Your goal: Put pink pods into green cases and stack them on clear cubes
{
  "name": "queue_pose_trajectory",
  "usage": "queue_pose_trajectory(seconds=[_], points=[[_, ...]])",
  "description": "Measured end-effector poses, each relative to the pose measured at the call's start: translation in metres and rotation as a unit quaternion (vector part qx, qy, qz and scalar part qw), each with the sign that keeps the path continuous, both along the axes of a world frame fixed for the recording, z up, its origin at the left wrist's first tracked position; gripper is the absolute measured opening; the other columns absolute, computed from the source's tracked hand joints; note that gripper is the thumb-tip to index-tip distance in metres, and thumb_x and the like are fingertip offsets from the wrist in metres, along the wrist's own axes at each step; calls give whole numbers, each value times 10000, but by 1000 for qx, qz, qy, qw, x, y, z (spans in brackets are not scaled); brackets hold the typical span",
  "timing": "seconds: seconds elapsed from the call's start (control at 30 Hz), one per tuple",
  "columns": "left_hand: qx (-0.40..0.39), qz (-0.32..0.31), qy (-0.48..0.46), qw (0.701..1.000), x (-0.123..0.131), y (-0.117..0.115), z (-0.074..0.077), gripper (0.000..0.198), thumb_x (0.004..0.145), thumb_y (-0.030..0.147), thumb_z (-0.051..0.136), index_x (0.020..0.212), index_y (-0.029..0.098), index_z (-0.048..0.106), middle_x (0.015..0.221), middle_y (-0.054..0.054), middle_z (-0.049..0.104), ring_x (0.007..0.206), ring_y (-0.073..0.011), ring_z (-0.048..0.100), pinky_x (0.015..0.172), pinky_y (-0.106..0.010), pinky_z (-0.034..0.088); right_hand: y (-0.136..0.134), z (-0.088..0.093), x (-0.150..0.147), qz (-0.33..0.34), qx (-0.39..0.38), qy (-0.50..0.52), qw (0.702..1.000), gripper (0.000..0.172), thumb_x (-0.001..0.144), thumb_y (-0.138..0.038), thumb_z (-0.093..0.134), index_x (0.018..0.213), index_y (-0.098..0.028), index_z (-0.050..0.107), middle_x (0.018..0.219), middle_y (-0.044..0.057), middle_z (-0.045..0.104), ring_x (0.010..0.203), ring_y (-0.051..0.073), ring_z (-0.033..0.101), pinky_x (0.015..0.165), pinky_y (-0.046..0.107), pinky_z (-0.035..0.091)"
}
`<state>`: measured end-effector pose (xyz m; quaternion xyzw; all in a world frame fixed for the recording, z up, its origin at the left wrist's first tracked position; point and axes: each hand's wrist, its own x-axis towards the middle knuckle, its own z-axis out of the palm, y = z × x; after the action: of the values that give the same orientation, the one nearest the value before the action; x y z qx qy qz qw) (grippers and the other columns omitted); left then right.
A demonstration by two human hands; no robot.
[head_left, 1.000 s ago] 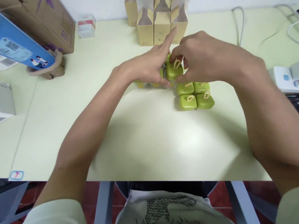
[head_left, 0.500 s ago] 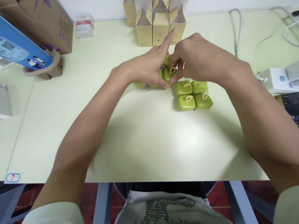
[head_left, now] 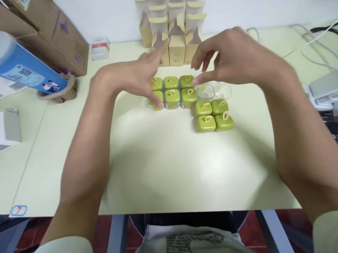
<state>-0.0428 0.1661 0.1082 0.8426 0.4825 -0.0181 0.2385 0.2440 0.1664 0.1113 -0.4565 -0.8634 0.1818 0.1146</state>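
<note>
Two rows of small clear jars with green lids and yellow loops, such as the lidded jar [head_left: 172, 97], stand on the table. My left hand [head_left: 138, 78] is at their left end, thumb and fingers spread around the end jars. Above the right end hovers my right hand [head_left: 225, 59], fingers curved and apart with nothing between them. Below it stand clear jars without lids, one being the open jar [head_left: 205, 91]; others are partly hidden by the hand. Several loose green lids [head_left: 206, 123] lie in a block in front of these.
Open tan cartons [head_left: 177, 50] stand by the wall. At left are a blue cup [head_left: 32, 72] in a holder, a brown cardboard box [head_left: 65, 36] and white boxes [head_left: 0, 132]. A small white box [head_left: 100, 49] sits behind. Cables and a white device [head_left: 328, 84] lie at right.
My hands have moved apart, the left one leftward along the jars and the right one off the lid it was touching. The jar rows now show more fully.
</note>
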Motion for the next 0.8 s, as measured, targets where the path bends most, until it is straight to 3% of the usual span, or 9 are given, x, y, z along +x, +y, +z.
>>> queue_pose_trajectory(seconds=[0.1, 0.2, 0.33, 0.47, 0.53, 0.6, 0.7, 0.8], points=[[-57, 40, 57, 996, -16, 2, 8, 1885, 542, 885, 855, 1970, 232, -188, 2028, -210, 372, 1648, -472, 618, 1379, -648, 525, 6, 0, 10, -17, 6, -23, 1000, 503, 889, -455, 1065, 1331, -341, 854, 1546, 94, 848, 1422, 466, 765, 1292, 632, 568], [-84, 51, 67, 993, -20, 4, 5, 1744, 569, 838, 839, 1976, 243, -2, 1891, -230, 584, 1434, -411, 746, 1243, -580, 606, 8, -11, 4, 2, -33, -89, 995, 772, 919, -497, 1059, 1603, -287, 769, 1735, 133, 747, 1611, 480, 662, 1343, 608, 548], [-65, 48, 62, 995, -17, 7, -1, 1524, 605, 729, 861, 1903, 219, 245, 1830, -257, 628, 1352, -416, 778, 1184, -555, 621, 7, -23, -10, -4, -38, -123, 992, 648, 982, -445, 1018, 1557, -227, 811, 1667, 150, 793, 1570, 466, 695, 1280, 569, 598], [-56, 49, 66, 995, -17, 9, -4, 1422, 676, 573, 899, 1900, 224, 264, 1803, -237, 654, 1288, -393, 802, 1157, -541, 640, 6, -26, -12, 0, -32, -100, 994, 677, 948, -421, 1030, 1579, -301, 815, 1675, 107, 796, 1596, 480, 685, 1312, 603, 593], [-52, 47, 70, 995, -19, 10, -4, 1414, 677, 581, 894, 1900, 227, 278, 1808, -221, 653, 1319, -402, 795, 1182, -543, 634, 4, -20, -9, 9, -24, -95, 995, 668, 963, -426, 1009, 1591, -322, 809, 1669, 88, 803, 1582, 467, 699, 1315, 606, 596], [-54, 46, 75, 995, -22, 12, -4, 1466, 659, 669, 893, 1917, 250, 268, 1842, -210, 631, 1425, -422, 757, 1229, -540, 615, 0, -8, -4, 10, -4, -90, 996, 465, 1002, -435, 965, 1449, -350, 872, 1539, 69, 866, 1471, 445, 764, 1263, 594, 627], [-52, 47, 63, 996, -26, 11, -2, 1647, 596, 802, 874, 1969, 262, 141, 1906, -223, 562, 1513, -418, 701, 1264, -567, 598, -9, 6, 5, 13, 3, -103, 995, 55, 987, -376, 951, 989, -365, 896, 1108, 53, 908, 1182, 414, 840, 1064, 579, 677], [-38, 47, 51, 997, -26, 9, 1, 1661, 597, 867, 841, 1982, 286, 132, 1911, -234, 547, 1481, -416, 705, 1257, -618, 600, -14, 0, 8, 34, -72, -86, 993, 277, 843, -306, 1030, 719, -368, 790, 786, 33, 769, 970, 384, 815, 852, 533, 662]])
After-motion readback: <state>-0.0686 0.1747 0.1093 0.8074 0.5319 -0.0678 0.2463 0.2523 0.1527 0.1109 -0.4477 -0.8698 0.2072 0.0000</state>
